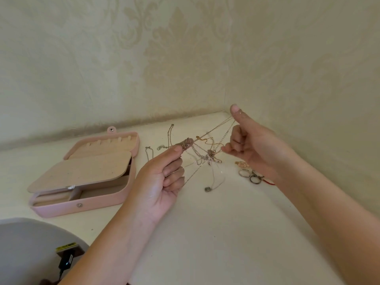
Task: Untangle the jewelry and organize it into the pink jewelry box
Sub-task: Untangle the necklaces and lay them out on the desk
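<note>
A tangle of thin gold and silver chains [207, 155] is stretched in the air between my two hands, just above the cream tabletop. My left hand [164, 177] pinches one end of the tangle between thumb and forefinger. My right hand [253, 145] holds chain strands that run over its raised thumb and pinches another strand with a curled finger. A round pendant [207, 189] hangs low from the tangle. The pink jewelry box [86, 173] lies open at the left, its inner flap half raised over the compartments.
Two silver rings [249, 176] and a small gold piece [241, 163] lie under my right hand, beside a red string [269, 183]. Loose chains [150, 152] lie between box and tangle. A grey object [30, 249] with a black device sits at the near left. Walls close the corner behind.
</note>
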A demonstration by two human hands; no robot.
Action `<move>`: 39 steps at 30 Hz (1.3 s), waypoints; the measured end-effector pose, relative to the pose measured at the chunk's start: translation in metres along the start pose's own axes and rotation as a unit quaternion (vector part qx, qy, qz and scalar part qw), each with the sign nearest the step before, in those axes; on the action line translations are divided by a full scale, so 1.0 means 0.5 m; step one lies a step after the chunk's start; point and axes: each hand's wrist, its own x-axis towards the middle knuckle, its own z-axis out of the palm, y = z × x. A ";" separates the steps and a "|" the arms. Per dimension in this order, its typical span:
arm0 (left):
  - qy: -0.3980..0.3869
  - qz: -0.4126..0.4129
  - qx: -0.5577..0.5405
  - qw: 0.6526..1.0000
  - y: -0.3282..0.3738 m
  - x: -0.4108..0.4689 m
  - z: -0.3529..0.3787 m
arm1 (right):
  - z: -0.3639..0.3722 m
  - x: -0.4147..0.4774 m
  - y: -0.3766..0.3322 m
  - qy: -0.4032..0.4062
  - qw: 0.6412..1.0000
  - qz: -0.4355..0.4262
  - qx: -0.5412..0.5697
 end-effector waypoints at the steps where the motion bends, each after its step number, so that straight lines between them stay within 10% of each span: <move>1: 0.001 -0.005 -0.013 1.000 -0.001 0.001 -0.001 | -0.001 -0.004 -0.004 -0.009 1.000 0.002 0.012; 8: -0.026 -0.051 -0.046 0.997 0.004 -0.002 -0.005 | 0.005 -0.008 -0.004 -0.122 0.987 0.089 0.047; 14: -0.054 -0.076 -0.068 0.993 0.003 -0.001 -0.008 | -0.008 0.001 -0.010 -0.017 0.997 -0.046 -0.055; 20: -0.067 -0.080 -0.081 0.991 0.004 0.001 -0.008 | 0.001 -0.003 -0.007 -0.030 0.994 0.037 0.096; 26: -0.137 -0.111 -0.165 0.970 0.007 0.003 -0.018 | -0.021 -0.022 -0.031 -0.004 0.980 -0.009 -0.198; 31: -0.037 -0.116 -0.127 0.984 0.000 0.008 -0.004 | -0.039 -0.026 -0.044 0.123 0.900 -0.180 -0.377; 36: 0.023 -0.116 -0.106 0.987 -0.006 0.010 -0.002 | -0.044 -0.029 -0.046 0.125 0.844 -0.163 -0.495; 39: 0.017 -0.130 -0.101 0.986 -0.004 0.008 -0.004 | -0.049 -0.033 -0.056 0.074 0.903 -0.161 -0.392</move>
